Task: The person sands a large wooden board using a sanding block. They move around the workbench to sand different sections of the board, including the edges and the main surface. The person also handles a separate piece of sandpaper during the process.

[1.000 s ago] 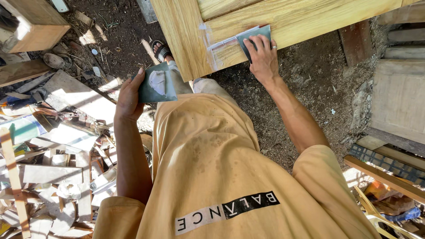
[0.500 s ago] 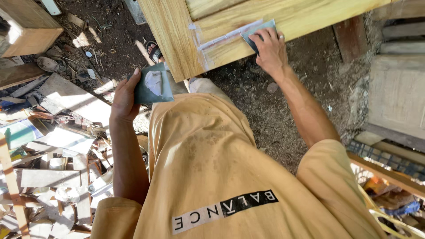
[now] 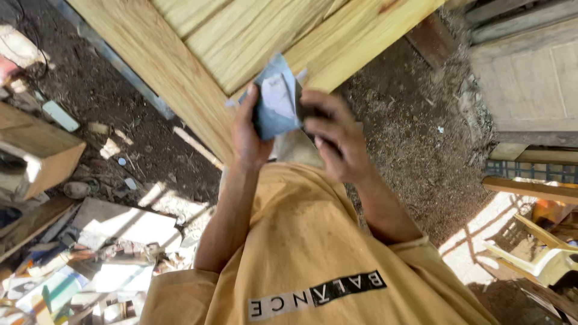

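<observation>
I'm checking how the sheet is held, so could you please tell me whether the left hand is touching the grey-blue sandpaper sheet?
Touching. The head view shows the left hand with its fingers curled round the edge of the grey-blue sandpaper sheet, no gap between them.

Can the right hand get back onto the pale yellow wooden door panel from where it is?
Probably yes: the right hand is up at the folded blue-grey sandpaper sheet, which the left hand grips, and the pale yellow wooden door panel lies just beyond, nothing between.

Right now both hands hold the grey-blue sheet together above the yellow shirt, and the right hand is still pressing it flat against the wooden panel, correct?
Not quite. The head view shows the right hand lifted off the wooden panel; it meets the left hand at the grey-blue sheet, held in the air above the yellow shirt.
</observation>
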